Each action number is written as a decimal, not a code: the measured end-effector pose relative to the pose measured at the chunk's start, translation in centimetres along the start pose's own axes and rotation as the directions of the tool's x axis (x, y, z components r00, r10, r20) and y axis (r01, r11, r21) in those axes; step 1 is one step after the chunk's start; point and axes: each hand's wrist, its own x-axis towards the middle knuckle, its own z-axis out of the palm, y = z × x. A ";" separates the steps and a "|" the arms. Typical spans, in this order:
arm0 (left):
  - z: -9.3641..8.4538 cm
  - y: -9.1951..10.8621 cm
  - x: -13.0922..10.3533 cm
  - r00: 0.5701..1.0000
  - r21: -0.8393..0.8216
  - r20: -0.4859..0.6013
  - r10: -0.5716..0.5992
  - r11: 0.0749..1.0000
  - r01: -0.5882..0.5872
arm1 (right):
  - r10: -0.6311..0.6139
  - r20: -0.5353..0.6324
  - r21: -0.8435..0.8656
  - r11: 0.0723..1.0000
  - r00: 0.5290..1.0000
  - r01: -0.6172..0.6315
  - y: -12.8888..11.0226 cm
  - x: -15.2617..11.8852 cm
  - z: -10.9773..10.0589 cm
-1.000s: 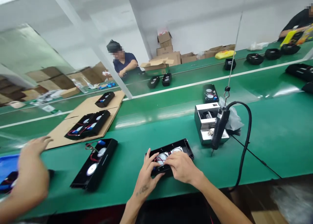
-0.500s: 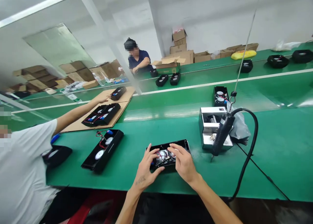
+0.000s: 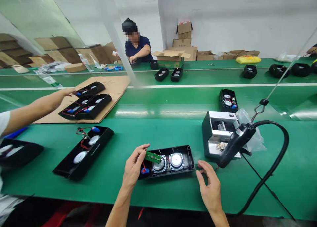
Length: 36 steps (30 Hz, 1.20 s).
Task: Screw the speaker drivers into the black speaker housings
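Observation:
A black speaker housing (image 3: 165, 174) lies open on the green bench, with two round white-backed speakers inside. My left hand (image 3: 135, 161) pinches a small green circuit board (image 3: 153, 157) above the housing's left part. Beneath the board, a blue part (image 3: 145, 170) with a red wire sits in the left end. My right hand (image 3: 209, 184) is just off the housing's right end, fingers apart and holding nothing.
A dark electric screwdriver (image 3: 236, 146) hangs from a cable beside a metal screw feeder (image 3: 218, 134). Another housing (image 3: 84, 152) lies at left. A co-worker's arm (image 3: 39, 104) reaches to housings on cardboard (image 3: 119, 85). Another person (image 3: 140, 48) sits across.
My left hand has raised the green board, showing the speakers below. My right hand has left the housing and moved right. The co-worker's arm has moved left with a housing, and the view has shifted.

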 end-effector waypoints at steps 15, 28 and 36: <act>-0.2 3.0 5.8 0.915 0.056 0.402 -0.028 0.998 0.006 | -0.022 -0.614 0.016 0.999 0.789 0.040 -1.2 0.8 -2.1; -5.9 0.5 -2.5 0.545 0.009 0.637 0.546 0.701 -0.713 | 0.278 -0.317 0.447 0.887 0.907 -0.115 -1.1 9.7 -6.6; -3.0 0.7 -0.5 0.476 0.199 0.695 0.539 0.491 -0.848 | 0.187 -0.396 0.641 0.757 0.899 0.125 -9.2 10.2 -8.0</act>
